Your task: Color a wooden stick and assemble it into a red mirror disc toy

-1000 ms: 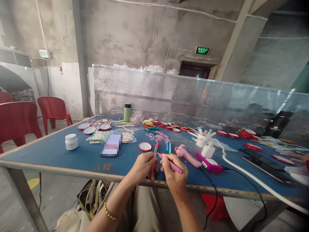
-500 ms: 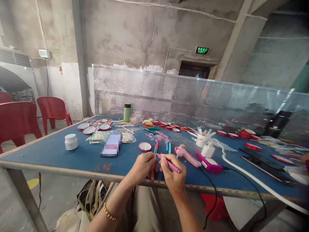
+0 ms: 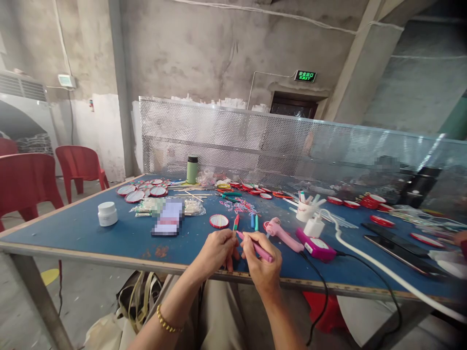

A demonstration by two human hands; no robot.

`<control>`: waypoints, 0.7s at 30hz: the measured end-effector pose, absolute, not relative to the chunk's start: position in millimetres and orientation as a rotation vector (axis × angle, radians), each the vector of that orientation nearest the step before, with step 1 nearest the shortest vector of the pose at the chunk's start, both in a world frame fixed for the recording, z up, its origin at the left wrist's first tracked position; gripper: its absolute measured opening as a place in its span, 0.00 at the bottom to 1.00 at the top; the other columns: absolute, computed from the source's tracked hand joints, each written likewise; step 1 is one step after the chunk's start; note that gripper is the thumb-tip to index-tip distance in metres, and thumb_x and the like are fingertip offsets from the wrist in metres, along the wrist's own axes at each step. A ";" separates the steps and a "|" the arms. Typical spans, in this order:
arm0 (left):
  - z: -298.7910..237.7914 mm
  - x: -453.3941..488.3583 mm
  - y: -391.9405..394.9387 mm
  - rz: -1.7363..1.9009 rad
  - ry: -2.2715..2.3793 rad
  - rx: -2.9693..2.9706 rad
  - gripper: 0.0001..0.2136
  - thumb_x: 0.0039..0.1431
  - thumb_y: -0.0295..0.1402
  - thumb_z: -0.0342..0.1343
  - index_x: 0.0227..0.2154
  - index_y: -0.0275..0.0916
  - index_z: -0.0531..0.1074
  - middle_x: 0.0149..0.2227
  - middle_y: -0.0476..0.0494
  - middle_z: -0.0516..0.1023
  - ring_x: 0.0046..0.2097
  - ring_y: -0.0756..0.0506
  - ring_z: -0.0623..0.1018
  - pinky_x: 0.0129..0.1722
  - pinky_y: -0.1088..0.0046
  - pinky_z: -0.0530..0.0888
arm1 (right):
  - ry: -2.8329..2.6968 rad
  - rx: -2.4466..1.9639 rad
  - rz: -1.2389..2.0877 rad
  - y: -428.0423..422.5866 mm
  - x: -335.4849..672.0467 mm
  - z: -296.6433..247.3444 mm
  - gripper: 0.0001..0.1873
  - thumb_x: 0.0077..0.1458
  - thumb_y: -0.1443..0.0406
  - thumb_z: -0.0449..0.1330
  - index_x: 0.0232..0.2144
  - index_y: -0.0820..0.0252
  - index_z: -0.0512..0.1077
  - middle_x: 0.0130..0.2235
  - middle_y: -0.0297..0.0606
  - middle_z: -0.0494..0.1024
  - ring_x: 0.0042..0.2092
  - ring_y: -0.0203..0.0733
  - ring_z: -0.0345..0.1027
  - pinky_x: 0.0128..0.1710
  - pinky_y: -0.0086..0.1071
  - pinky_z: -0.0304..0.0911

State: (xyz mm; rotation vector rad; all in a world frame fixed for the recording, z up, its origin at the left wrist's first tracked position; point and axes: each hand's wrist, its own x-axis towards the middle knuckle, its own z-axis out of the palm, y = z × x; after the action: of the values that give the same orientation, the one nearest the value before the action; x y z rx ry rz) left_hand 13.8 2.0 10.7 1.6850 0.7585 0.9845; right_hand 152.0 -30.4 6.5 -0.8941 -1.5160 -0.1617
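Blue table [image 3: 73, 232] spreads under the left grip [image 3: 221, 246], pinching a coloured stick [image 3: 236, 223], and the right grip [image 3: 263, 256], holding a pink marker [image 3: 261, 251]: probably colouring; next stroke wants steadiness.

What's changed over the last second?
The right hand shifted slightly left, with its slim pink pen. Nothing was taken up or let go. The left hand stayed put, holding the narrow red-and-green-ended stick.
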 end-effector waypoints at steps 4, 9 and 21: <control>11.0 13.7 0.7 0.979 0.765 1.691 0.15 0.63 0.43 0.46 0.26 0.39 0.65 0.24 0.49 0.76 0.17 0.52 0.73 0.16 0.79 0.61 | -1.530 -0.904 -0.178 -30.9 152.3 7.6 0.09 0.64 0.67 0.57 0.29 0.58 0.71 0.26 0.33 0.77 0.24 0.35 0.71 0.26 0.27 0.66; 11.4 13.4 0.7 0.979 0.765 1.693 0.15 0.63 0.44 0.46 0.26 0.39 0.65 0.24 0.49 0.76 0.17 0.52 0.73 0.16 0.79 0.61 | -1.523 -0.921 -0.177 -31.8 152.4 6.4 0.10 0.64 0.66 0.57 0.29 0.58 0.71 0.26 0.32 0.76 0.23 0.34 0.70 0.27 0.27 0.66; 10.1 13.7 2.8 0.984 0.770 1.691 0.15 0.63 0.43 0.47 0.26 0.39 0.65 0.24 0.49 0.77 0.17 0.52 0.73 0.16 0.79 0.62 | -1.516 -0.894 -0.185 -31.4 152.7 5.7 0.10 0.64 0.67 0.57 0.29 0.58 0.70 0.25 0.31 0.75 0.23 0.33 0.69 0.27 0.27 0.65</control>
State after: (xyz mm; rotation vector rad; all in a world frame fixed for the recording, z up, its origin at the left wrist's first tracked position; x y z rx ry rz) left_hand 13.7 2.8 10.1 1.6909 0.7703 0.9838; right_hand 152.7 -31.4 5.7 -0.8944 -1.5157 -0.1849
